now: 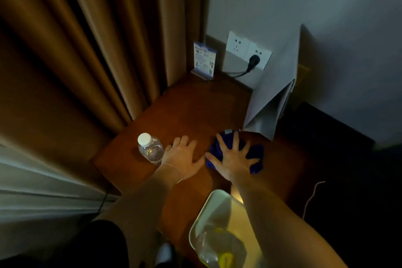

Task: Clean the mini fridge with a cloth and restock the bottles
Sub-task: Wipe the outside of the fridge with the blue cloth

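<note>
A clear water bottle (150,148) with a white cap stands on the brown wooden top (191,111), near its left edge. My left hand (185,159) lies flat on the wood just right of the bottle, fingers straight, not touching it. My right hand (233,159) presses with spread fingers on a crumpled blue cloth (254,159) lying on the wood. No fridge interior shows in the view.
Brown curtains (97,50) hang at the left. A leaflet stand (204,60) and a wall socket (248,53) with a black plug sit at the back corner. A grey folded card (276,93) stands at the right. A pale tray (217,209) with plastic-wrapped items lies below my right arm.
</note>
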{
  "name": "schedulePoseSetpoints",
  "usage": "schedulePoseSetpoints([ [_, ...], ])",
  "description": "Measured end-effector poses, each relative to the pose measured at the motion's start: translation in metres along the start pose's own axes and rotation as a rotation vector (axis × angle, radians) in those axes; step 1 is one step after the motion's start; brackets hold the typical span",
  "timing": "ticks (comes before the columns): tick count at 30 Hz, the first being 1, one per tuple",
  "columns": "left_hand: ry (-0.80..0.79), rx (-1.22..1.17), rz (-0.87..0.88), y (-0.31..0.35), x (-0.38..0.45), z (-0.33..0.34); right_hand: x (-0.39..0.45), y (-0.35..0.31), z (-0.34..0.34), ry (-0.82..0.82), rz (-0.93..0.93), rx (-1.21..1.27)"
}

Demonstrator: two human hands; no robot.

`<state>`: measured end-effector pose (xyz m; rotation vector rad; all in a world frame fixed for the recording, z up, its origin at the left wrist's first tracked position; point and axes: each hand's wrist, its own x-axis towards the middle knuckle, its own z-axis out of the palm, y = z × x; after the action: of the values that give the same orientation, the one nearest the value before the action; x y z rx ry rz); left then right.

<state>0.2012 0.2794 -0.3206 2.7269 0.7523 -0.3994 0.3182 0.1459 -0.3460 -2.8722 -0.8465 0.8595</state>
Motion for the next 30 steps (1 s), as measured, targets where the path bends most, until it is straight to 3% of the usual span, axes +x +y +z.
schedulePoseSetpoints([
  [11,-0.080,-0.069,0.002,-0.016,0.009,0.028,0.017,0.005,0.026,0.228,-0.070,-0.233],
  [18,-0.020,-0.080,0.025,0.004,-0.001,0.007,0.007,0.004,0.009,0.092,-0.050,-0.092],
  [23,0.025,-0.057,0.082,0.014,-0.023,-0.025,-0.027,0.002,-0.013,0.064,-0.029,-0.017],
  [30,0.175,-0.046,0.155,0.029,-0.087,-0.089,-0.130,0.000,-0.085,0.271,-0.026,0.031],
])
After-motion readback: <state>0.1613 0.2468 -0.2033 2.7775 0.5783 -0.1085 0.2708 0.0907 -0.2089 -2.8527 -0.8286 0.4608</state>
